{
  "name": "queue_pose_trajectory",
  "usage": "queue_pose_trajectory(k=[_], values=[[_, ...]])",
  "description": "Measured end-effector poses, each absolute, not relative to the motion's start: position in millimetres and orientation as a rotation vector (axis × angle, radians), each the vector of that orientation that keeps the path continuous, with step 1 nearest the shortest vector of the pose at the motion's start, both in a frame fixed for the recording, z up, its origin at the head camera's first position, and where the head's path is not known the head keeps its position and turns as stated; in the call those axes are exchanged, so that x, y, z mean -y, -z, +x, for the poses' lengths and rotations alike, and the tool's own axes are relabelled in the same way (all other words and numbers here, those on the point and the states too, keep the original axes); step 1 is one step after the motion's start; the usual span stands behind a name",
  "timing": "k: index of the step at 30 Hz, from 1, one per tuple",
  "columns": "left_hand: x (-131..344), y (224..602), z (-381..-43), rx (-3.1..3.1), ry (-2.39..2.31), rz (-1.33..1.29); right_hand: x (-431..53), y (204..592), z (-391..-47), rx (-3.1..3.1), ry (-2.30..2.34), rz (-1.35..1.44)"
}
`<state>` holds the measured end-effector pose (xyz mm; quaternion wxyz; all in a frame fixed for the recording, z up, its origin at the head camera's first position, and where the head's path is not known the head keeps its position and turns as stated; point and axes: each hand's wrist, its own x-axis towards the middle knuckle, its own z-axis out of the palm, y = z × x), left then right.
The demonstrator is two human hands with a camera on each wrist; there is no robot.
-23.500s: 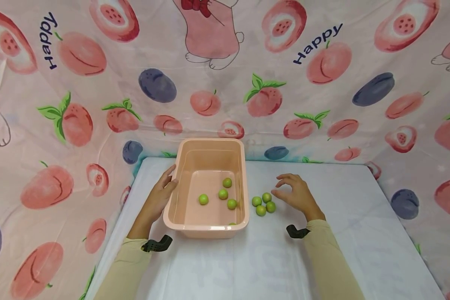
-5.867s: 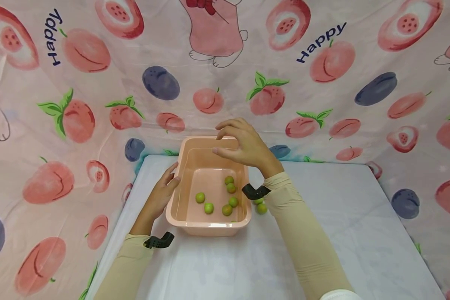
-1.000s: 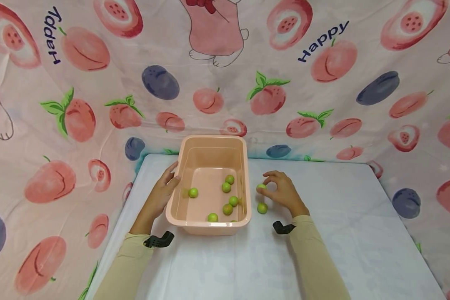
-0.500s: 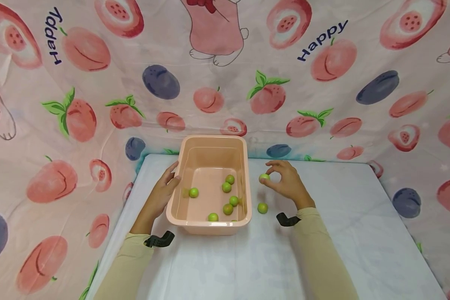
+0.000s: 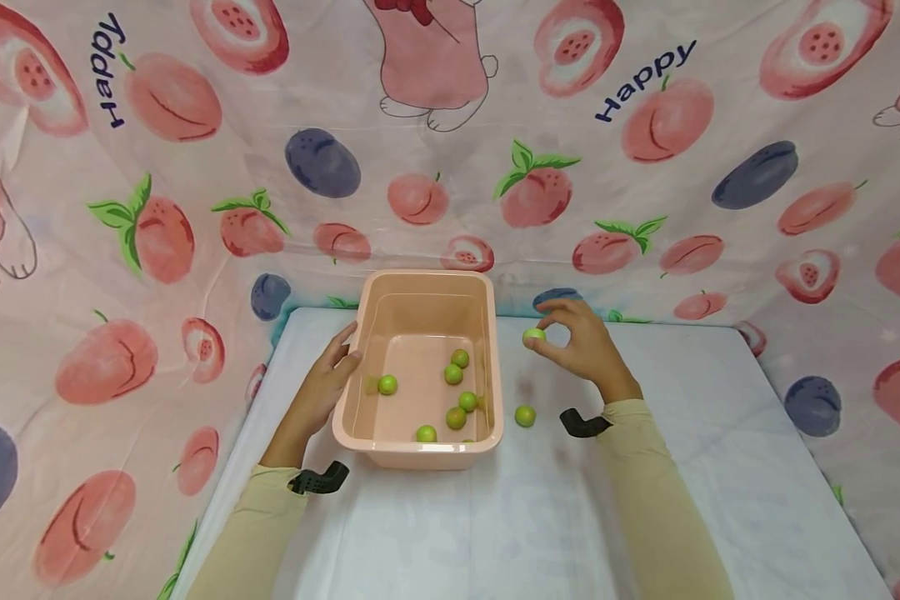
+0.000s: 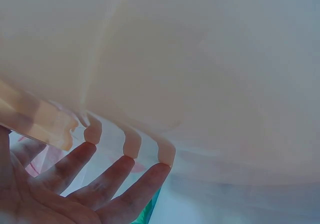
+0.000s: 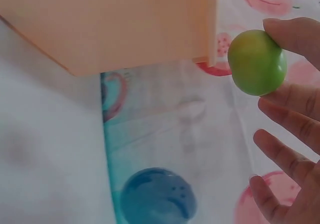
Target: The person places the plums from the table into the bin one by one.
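Note:
A peach-coloured plastic basin (image 5: 420, 460) stands on the white-covered table, several small round green fruits (image 5: 453, 374) spread over its floor. My left hand (image 5: 322, 389) holds the basin's left side, thumb at the rim. In the left wrist view, the fingertips (image 6: 161, 170) press the outer wall below the rim. Right of the basin and above the table, my right hand (image 5: 587, 346) pinches one small green fruit (image 7: 257, 62) between thumb and forefinger. In the right wrist view this fruit is glossy with a yellowish patch, and the other fingers are spread. Another green fruit (image 5: 525, 416) lies on the table.
The white-covered table (image 5: 435, 533) carries the basin. A pink cloth (image 5: 450, 192) printed with fruit and rabbits hangs at the back and both sides, close behind the basin's far end. Black wrist mounts (image 5: 318, 479) sit on both sleeves.
Over the last second my right hand has raised the pinched fruit from the table, up and rightward. Since the oldest frame, fewer fruits lie on the table and more in the basin. The left hand stays put.

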<state>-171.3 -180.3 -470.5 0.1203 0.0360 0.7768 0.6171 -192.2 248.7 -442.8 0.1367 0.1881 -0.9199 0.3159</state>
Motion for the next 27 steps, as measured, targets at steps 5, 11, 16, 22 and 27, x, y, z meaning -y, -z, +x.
queue_pose_trajectory(k=[5, 11, 16, 22, 27], values=[[181, 471, -171, -2.276, -1.793, 0.105, -248, 429, -197, 2.614, -0.902, 0.601], [181, 470, -170, -2.261, -1.806, 0.112, -245, 411, -200, 2.588, -0.883, 0.638], [181, 470, -170, -2.263, -1.802, 0.105, -240, 397, -203, 2.578, -0.887, 0.657], [181, 470, -171, -2.254, -1.809, 0.104, -233, 383, -208, 2.545, -0.876, 0.705], [181, 470, -171, -2.262, -1.803, 0.105, -226, 370, -211, 2.548, -0.861, 0.725]])
